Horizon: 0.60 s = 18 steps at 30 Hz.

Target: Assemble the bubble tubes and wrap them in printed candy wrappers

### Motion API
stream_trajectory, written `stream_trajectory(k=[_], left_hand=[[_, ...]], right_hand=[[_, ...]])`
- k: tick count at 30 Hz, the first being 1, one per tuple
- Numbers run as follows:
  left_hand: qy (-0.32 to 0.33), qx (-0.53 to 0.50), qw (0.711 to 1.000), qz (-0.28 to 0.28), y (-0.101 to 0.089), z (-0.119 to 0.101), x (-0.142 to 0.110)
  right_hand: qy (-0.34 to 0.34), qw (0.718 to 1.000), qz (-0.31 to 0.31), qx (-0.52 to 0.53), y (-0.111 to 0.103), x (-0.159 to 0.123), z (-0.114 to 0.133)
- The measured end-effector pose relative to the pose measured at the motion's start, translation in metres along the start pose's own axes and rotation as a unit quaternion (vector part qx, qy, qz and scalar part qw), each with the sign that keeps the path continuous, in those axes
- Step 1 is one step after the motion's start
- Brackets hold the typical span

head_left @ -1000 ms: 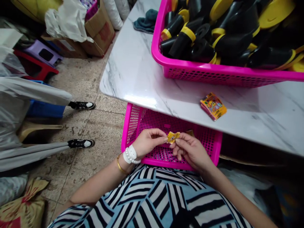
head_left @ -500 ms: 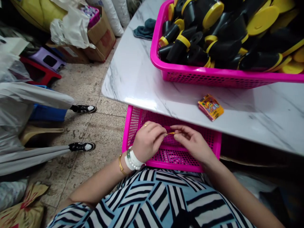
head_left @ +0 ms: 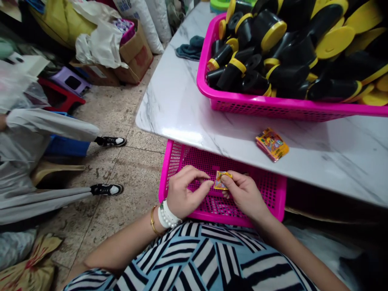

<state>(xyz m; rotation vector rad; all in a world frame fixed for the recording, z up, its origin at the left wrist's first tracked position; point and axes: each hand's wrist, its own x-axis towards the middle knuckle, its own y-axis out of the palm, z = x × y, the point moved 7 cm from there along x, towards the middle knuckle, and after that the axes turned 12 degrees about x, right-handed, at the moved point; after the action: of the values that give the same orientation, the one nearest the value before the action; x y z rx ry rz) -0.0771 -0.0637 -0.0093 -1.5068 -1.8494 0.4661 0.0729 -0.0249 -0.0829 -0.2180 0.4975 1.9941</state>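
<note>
My right hand (head_left: 244,192) pinches a small yellow printed card or flat packet (head_left: 218,180) between thumb and fingers, above the lower pink basket. Just left of it, my left hand (head_left: 189,190) has its thumb and forefinger slightly apart, tips close to the card's left edge; nothing shows between them. Under both hands is the pink perforated basket (head_left: 162,190), partly beneath the table's edge. A small stack of similar orange-yellow printed cards (head_left: 272,144) lies on the marble-patterned table (head_left: 182,109), ahead of my right hand.
A large pink basket (head_left: 260,103) on the table holds many black tubes with yellow caps (head_left: 274,36). A dark cloth (head_left: 190,48) lies beside it. To the left, a seated person's grey-trousered legs (head_left: 54,123) reach across the floor, near cardboard boxes (head_left: 136,52) and stools (head_left: 71,81).
The card was edge-on between both hands; now its printed face shows in my right hand. My left thumb and forefinger have parted from it. The view has shifted slightly.
</note>
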Motion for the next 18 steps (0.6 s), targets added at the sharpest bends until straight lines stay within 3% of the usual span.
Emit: stream_trajectory(k=[3,7,11,15,18], left_hand=[[-0.109,-0.060,0.992,0.015,0.004,0.011,0.002],[-0.169,-0.099,0.980,0.029,0.012,0.017,0.001],[-0.183,-0.124,0.973,0.062,0.020,0.020,-0.001],[-0.222,-0.118,0.968,-0.008,0.009,0.031,0.004],[-0.182,-0.110,0.977,-0.030,0.001,0.023,0.014]], right_hand=[[-0.014,1.000,0.009,-0.025,0.003,0.002,0.000],[-0.033,0.999,0.011,-0.040,0.003,0.003,0.000],[-0.088,0.990,0.004,-0.107,0.006,0.003,0.005],[-0.132,0.975,-0.038,-0.177,0.004,0.010,0.012],[-0.163,0.965,-0.062,-0.197,0.002,0.010,0.025]])
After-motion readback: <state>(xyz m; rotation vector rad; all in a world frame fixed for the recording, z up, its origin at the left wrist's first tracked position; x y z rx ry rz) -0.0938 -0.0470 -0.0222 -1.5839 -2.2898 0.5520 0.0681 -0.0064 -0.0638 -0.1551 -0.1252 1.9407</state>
